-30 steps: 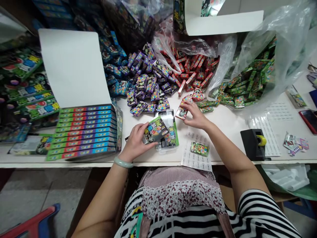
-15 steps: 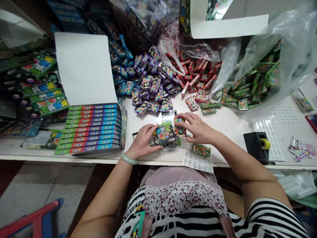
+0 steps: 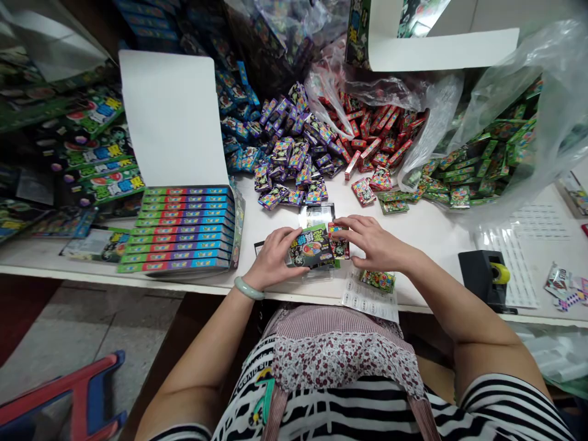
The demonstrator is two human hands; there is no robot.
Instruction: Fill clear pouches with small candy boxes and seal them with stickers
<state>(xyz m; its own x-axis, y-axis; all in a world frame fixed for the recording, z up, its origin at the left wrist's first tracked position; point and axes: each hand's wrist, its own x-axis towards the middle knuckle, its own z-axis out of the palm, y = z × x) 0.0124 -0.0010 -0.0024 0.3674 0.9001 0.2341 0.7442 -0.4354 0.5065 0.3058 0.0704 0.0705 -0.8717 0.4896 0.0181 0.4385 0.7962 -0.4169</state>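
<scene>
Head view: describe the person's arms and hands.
The left hand and right hand are ungloved. A smooth pale-green bangle circles the left wrist; nothing shows on the right. The sleeves are short, with black and white stripes.

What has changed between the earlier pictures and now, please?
The right hand has brought a red packet from near the red pile toward the person and slightly left, beside the green-and-black box; its fingers still touch the packet. The left hand still holds the box, and the green packet stays on the sticker sheet.
</scene>
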